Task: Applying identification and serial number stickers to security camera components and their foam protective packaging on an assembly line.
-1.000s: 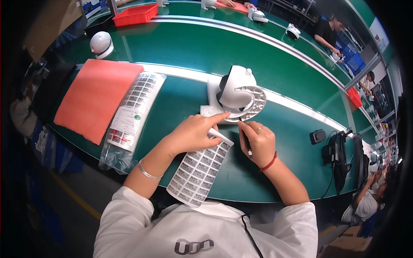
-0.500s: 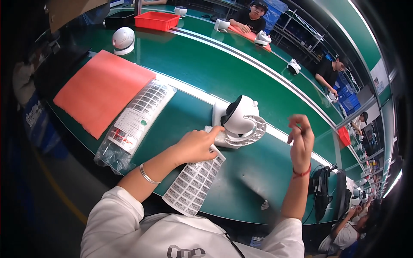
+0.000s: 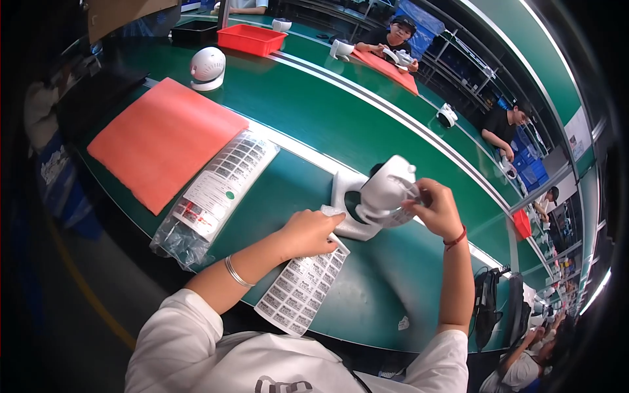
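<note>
My left hand [image 3: 306,234] pinches the upper end of a white sheet of printed labels [image 3: 301,293], which hangs toward me over the table's near edge. Just beyond it, a white round-headed camera [image 3: 391,187] lies tilted in a white foam cradle [image 3: 362,229]. The fingers of my right hand [image 3: 438,208] are curled around the right side of the camera, at its ring-shaped base; the fingertips are partly hidden and slightly blurred. Whether a label is between them, I cannot tell.
Left of my hands lie a clear bag with label sheets [image 3: 219,190] and an orange mat [image 3: 167,141]. Another white camera [image 3: 208,68] and a red tray [image 3: 251,40] stand farther off. Black cabled items [image 3: 488,298] lie at right. Co-workers sit across the green table [image 3: 295,111].
My right hand has come down from the raised position onto the camera, which has turned slightly in its cradle. My left hand still holds the label sheet. A co-worker opposite has lifted a white camera.
</note>
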{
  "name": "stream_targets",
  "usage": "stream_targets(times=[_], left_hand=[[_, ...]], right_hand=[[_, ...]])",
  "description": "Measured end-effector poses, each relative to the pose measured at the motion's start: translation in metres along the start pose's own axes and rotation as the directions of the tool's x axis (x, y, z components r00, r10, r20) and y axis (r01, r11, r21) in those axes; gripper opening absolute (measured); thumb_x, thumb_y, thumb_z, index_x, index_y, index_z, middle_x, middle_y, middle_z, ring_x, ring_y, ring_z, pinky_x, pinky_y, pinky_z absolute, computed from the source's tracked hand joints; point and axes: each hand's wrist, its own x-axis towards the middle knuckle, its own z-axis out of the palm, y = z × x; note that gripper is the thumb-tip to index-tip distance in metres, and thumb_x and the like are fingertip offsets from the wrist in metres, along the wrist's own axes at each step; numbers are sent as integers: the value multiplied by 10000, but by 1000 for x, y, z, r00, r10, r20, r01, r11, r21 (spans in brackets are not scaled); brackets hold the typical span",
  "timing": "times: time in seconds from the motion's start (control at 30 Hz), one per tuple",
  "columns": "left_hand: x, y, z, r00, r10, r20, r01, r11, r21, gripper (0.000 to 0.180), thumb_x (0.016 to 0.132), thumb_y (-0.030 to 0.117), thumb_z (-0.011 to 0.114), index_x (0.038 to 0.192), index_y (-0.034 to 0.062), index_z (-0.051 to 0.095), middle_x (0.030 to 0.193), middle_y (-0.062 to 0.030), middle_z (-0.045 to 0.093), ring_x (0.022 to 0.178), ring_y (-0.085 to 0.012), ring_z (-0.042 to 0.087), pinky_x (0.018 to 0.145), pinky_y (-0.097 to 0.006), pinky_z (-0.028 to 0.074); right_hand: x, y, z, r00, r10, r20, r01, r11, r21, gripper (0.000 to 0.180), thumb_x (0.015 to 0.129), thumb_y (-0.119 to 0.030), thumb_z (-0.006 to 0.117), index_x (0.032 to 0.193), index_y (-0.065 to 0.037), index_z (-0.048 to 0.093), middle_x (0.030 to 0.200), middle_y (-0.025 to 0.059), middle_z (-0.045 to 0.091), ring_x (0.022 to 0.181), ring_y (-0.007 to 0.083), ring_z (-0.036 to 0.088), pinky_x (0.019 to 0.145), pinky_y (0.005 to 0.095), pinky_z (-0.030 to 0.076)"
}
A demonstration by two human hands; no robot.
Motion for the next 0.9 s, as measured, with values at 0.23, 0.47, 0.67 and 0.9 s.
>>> stream_targets(times=[0.23,0.47,0.67,0.9], left_hand=[[0,1,-2,1000,13,2,-13,1000,-12,632,751,295,664,1316,47,528,766,-199,663,708,-355,659,684,-440,529],[1,-1,2,1000,22,-4,-22,1000,4,632,752,291,670,1314,40,526,739,-188,658,689,-349,657,665,-434,530],[0,0,2,1000,23,9,-23,1000,6,627,756,287,663,1316,42,525,726,-186,654,678,-343,656,654,-435,528],[2,-3,7,998,57,13,-57,998,-7,637,764,307,652,1330,50,516,726,-170,659,662,-337,652,651,-431,529]], right_hand=[[16,91,32,912,35,-409,-176,933,-313,248,745,-170,740,801,-52,529,698,126,617,647,355,603,561,441,461],[1,148,69,905,79,-419,-320,775,-545,242,782,-148,673,950,-115,502,865,94,645,732,353,645,573,460,503],[9,160,83,904,-15,-427,-286,722,-630,270,769,-135,673,993,-97,526,940,90,643,719,335,653,567,439,524],[11,188,101,902,23,-430,-341,649,-680,206,767,-114,627,958,-97,551,1004,95,639,670,318,656,535,418,522]])
